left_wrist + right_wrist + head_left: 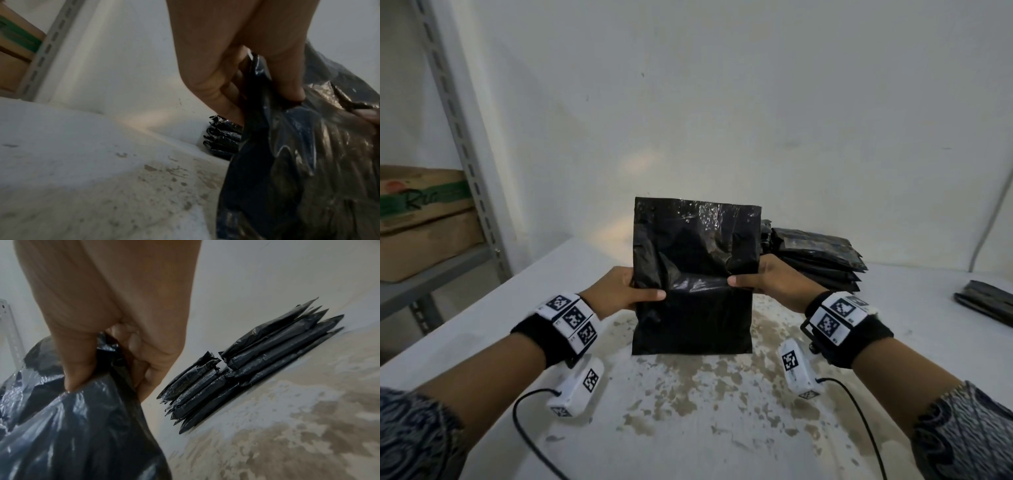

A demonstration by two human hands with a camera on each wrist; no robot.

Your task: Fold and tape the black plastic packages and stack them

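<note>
I hold a black plastic package (693, 277) upright above the table, its lower half full and its upper flap standing flat. My left hand (626, 291) pinches its left edge with the thumb in front, and the same black package (298, 170) fills the right of the left wrist view under my left hand (236, 81). My right hand (760, 279) pinches the right edge. In the right wrist view my right hand (102, 337) grips the crumpled package (78, 426). A stack of folded black packages (815, 260) lies behind on the right, seen also as the stack (246, 369) and the stack (222, 139).
The white table (688, 411) has worn brown patches in the middle. Another black package (986, 301) lies at the far right edge. A metal shelf post (462, 137) with cardboard boxes (421, 219) stands at the left. A white wall closes the back.
</note>
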